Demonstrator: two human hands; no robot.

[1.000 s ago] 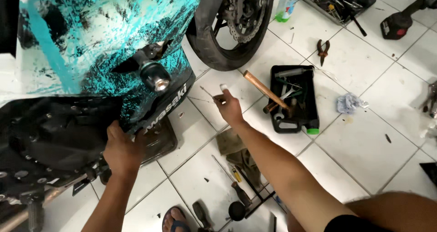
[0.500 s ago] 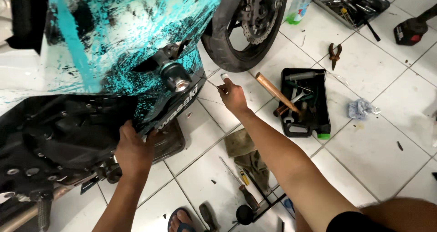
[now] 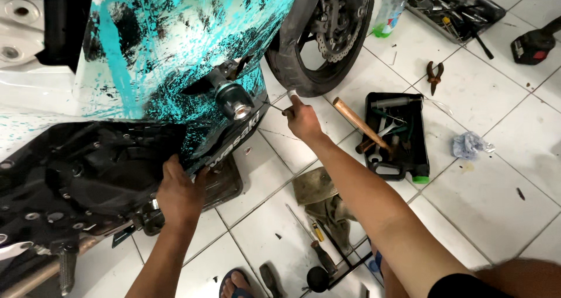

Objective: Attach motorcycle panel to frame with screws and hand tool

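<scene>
Fairing (image 3: 193, 58) (teal-and-black motorcycle panel) stands above the tiled floor (image 3: 485, 198). Your left hand (image 3: 178, 196) grips its lower edge. Your right hand (image 3: 301, 120) pinches a thin tool (image 3: 276, 106) beside the front tyre (image 3: 292, 70), near the tool tray (image 3: 400, 134).

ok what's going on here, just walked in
A person is crouched beside a motorcycle on a tiled floor. The left hand grips the lower edge of the teal-and-black fairing. The right hand holds a thin tool with a white tip near the front tyre. A black tool tray and a hammer lie nearby.
</scene>
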